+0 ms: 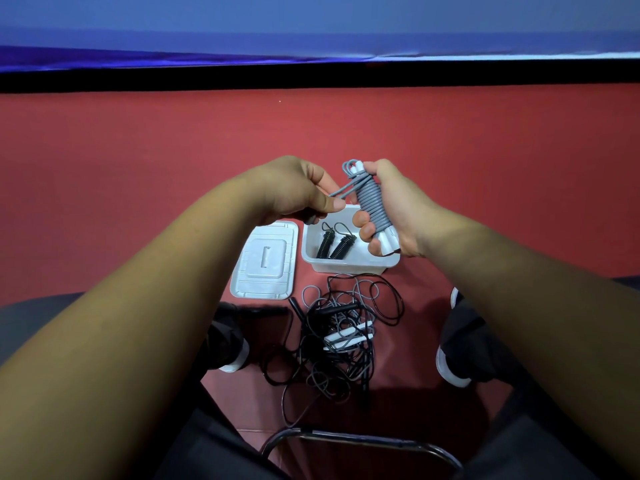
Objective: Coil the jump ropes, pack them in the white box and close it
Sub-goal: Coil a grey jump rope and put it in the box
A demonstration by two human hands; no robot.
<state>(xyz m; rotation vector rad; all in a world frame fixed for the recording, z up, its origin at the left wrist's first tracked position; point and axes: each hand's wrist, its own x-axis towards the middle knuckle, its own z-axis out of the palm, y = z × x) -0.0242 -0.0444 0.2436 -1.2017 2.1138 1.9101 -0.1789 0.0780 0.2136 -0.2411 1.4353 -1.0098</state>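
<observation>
Two black coils (343, 247) lie in the box (346, 267) beside its lid (265, 261).

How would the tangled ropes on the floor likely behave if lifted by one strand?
Probably floppy: the thin cords in the tangle lie in loose loops. Lifting one strand would likely drag others along, since black and grey cords cross each other. The white handles may dangle and swing.

Lid (265, 261) left of box (349, 266); 2 coiled ropes (336, 244) in it; tangle (341, 336) nearer.
</observation>
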